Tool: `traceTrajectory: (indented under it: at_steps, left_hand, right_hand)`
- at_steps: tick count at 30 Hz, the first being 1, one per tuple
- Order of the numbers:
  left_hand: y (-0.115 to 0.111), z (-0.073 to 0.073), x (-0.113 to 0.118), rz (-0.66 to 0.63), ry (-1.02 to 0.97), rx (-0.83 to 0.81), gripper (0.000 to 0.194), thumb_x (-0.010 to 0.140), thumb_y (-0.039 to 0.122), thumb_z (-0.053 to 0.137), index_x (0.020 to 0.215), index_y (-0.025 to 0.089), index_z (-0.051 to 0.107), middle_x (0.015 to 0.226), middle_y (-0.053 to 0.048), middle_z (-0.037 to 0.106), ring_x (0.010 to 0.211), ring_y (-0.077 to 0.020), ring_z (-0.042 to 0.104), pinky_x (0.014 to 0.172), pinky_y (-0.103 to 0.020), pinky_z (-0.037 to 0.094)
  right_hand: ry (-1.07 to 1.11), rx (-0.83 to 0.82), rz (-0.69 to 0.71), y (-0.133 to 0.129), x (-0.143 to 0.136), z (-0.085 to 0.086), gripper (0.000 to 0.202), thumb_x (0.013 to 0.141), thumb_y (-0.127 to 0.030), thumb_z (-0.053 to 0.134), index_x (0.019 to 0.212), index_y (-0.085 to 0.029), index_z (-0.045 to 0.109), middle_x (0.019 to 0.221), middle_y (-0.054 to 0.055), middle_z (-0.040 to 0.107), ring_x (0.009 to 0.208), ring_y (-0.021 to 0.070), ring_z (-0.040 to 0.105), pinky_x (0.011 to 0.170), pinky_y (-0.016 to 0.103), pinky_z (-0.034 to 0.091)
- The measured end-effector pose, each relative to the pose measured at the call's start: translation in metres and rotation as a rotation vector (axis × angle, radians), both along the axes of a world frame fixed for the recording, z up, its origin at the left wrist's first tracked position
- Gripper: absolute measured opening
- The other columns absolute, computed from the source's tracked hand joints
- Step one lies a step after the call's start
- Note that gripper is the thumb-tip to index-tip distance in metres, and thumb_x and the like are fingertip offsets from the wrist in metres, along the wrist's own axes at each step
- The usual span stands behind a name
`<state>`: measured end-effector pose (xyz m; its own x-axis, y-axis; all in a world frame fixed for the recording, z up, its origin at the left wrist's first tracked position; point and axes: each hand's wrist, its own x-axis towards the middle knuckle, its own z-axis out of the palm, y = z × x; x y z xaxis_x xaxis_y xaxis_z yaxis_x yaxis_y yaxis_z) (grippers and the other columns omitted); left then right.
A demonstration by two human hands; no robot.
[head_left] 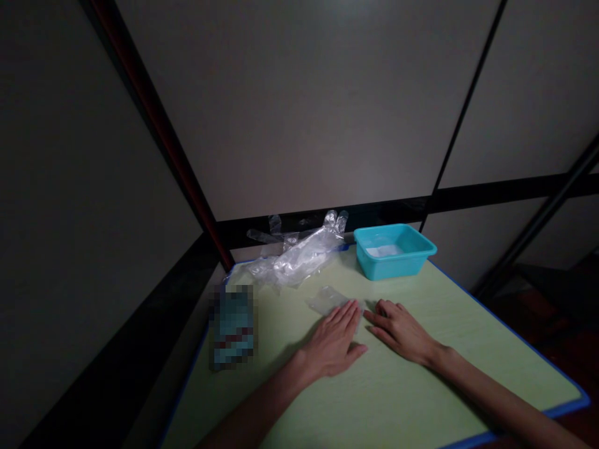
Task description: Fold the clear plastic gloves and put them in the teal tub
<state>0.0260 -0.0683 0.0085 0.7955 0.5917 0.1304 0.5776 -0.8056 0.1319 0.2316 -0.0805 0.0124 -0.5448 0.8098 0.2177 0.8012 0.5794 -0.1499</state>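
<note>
My left hand (334,340) lies flat with its fingers stretched out, pressing on a small flat piece of clear plastic (326,299). It looks like a folded disposable glove, though much of it is under the fingers. Just to the right, my right hand (401,329) rests on the table with the index finger reaching to the plastic's right edge. Its thumb stands apart and the other fingers are partly curled, with nothing visible in them. Behind both hands lies a loose heap of clear plastic disposable gloves (302,257), some fingers hanging past the far edge.
A turquoise plastic basin (392,265) stands at the back right, with something whitish and flat inside. At the left edge is a blurred-out teal packet (234,327). The pale green table (374,405) has a blue rim and meets large wall panels (318,112) behind.
</note>
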Motion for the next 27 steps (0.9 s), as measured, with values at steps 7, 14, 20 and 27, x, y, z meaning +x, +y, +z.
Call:
traceTrajectory:
  at_steps: [7, 14, 20, 27]
  left_hand:
    - [-0.0028, -0.0014, -0.0024, -0.011, 0.021, -0.009, 0.062, 0.087, 0.049, 0.023, 0.135, 0.011, 0.012, 0.142, -0.009, 0.011, 0.13, -0.0195, 0.006, 0.104, -0.033, 0.012]
    - [-0.0042, -0.0036, -0.003, 0.001, 0.042, 0.01, 0.062, 0.087, 0.049, 0.025, 0.135, 0.013, 0.013, 0.142, -0.008, 0.011, 0.13, -0.0198, 0.006, 0.104, -0.033, 0.011]
    - [-0.0039, -0.0056, -0.0027, 0.01, 0.026, 0.005, 0.06, 0.086, 0.05, 0.026, 0.135, 0.018, 0.015, 0.143, -0.006, 0.011, 0.13, -0.0197, 0.007, 0.104, -0.034, 0.011]
    - [-0.0075, -0.0059, -0.0044, 0.039, 0.019, -0.003, 0.061, 0.085, 0.052, 0.028, 0.135, 0.02, 0.015, 0.143, -0.005, 0.01, 0.13, -0.0216, 0.006, 0.104, -0.035, 0.012]
  right_hand:
    - [-0.002, 0.003, -0.006, -0.0016, -0.0001, 0.0, 0.035, 0.088, -0.038, 0.033, 0.116, -0.024, 0.05, 0.081, 0.006, 0.049, 0.076, 0.0192, 0.046, 0.066, 0.031, 0.034]
    - [-0.013, 0.005, -0.02, -0.0019, -0.0007, -0.0005, 0.035, 0.088, -0.036, 0.034, 0.117, -0.023, 0.048, 0.084, 0.007, 0.048, 0.079, 0.0203, 0.045, 0.068, 0.033, 0.034]
    - [-0.004, -0.006, -0.031, -0.001, -0.0006, -0.0015, 0.033, 0.088, -0.035, 0.034, 0.112, -0.02, 0.051, 0.086, 0.008, 0.048, 0.08, 0.0209, 0.045, 0.069, 0.033, 0.035]
    - [0.007, -0.006, -0.029, -0.0002, 0.0004, -0.004, 0.033, 0.088, -0.036, 0.035, 0.111, -0.02, 0.051, 0.086, 0.008, 0.049, 0.081, 0.021, 0.046, 0.069, 0.034, 0.035]
